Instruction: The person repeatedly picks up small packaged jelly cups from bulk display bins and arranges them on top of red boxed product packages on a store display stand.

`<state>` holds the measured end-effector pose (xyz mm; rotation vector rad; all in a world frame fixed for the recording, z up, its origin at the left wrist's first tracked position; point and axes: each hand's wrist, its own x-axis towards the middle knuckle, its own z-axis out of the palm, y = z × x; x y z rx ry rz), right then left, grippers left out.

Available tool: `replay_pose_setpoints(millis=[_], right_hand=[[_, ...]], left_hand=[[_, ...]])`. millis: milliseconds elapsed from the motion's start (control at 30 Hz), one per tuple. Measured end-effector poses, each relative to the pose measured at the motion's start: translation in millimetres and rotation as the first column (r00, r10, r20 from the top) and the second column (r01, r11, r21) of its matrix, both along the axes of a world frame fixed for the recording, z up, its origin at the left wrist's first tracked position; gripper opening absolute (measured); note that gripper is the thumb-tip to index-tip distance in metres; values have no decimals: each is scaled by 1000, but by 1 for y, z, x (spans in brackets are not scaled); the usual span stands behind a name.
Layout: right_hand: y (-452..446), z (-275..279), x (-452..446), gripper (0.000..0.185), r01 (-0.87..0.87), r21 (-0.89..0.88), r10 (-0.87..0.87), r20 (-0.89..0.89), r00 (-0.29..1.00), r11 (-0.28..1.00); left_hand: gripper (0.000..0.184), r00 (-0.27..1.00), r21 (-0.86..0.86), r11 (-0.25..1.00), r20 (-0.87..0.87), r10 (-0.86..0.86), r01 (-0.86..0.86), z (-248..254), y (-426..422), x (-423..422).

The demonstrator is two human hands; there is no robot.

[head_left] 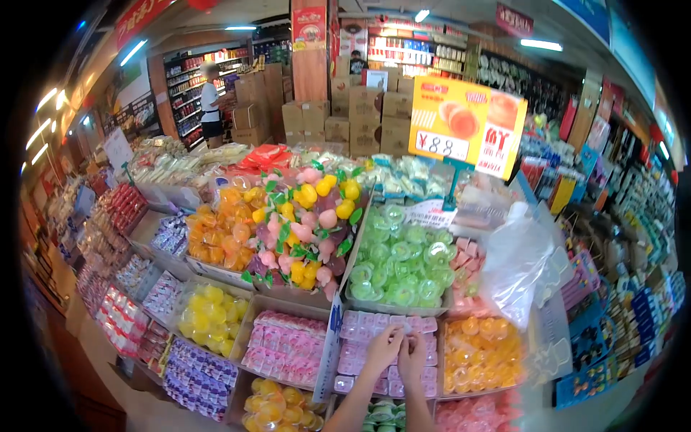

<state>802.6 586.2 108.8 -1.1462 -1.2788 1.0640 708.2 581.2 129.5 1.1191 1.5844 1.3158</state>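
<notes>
Both my hands are over a box of lilac packs [353, 351], small square sealed cups or sweets laid in rows. My left hand [385, 348] is closed in a pinch, its fingertips almost meeting those of my right hand [412, 356], whose fingers are also curled together. Between the fingertips is a small pale spot; I cannot make out whether it is a pack held up or one lying in the box. To the right lie orange jelly cups [483, 353]; to the left, pink packs [286, 347]. Behind them are green jelly cups [400, 258].
A clear plastic bag [515, 266] hangs at the right of the display. A yellow price sign [468, 127] stands above the green cups. Fruit-shaped sweets [309, 223] are heaped left of them. Cardboard cartons [366, 108] are stacked behind; a person [210, 108] stands at the back left.
</notes>
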Motion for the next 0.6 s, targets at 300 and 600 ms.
replay_pose_setpoints(millis=[300, 600], right_hand=[[-84, 84, 26, 32, 101, 183, -100, -15, 995, 978], [-203, 137, 69, 41, 208, 80, -199, -107, 974, 975]], left_hand=[[26, 994, 277, 959, 75, -79, 56, 91, -89, 10], [48, 879, 318, 836, 21, -477, 447, 130, -172, 33]])
